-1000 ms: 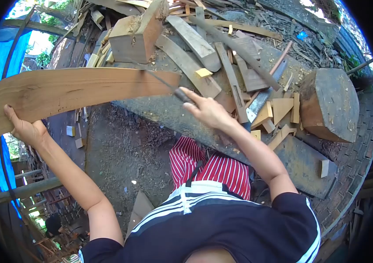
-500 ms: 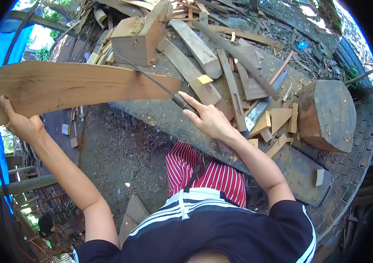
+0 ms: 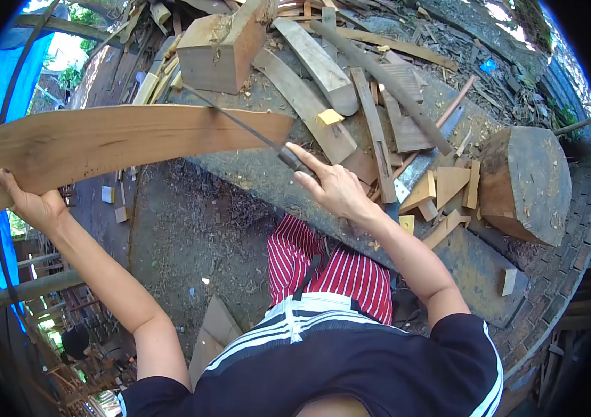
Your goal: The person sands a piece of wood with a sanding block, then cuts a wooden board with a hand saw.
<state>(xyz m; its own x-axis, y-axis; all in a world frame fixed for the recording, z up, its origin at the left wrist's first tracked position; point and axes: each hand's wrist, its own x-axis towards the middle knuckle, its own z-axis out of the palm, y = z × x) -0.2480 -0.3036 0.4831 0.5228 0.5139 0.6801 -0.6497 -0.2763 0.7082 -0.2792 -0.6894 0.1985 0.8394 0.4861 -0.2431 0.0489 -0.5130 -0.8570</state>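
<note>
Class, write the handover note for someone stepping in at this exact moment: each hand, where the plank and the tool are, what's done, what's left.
Left hand: shut on the lower edge of the curved plank, holding up its left end.
Right hand: shut on the handle of the thin metal tool, forefinger stretched along it. The shaft lies slantwise across the plank's right end.
That end is over the grey slab; touching or not, I cannot tell.
Done: no worked mark on the plank that I can make out.
Left: probably working that end with the tool.
</note>
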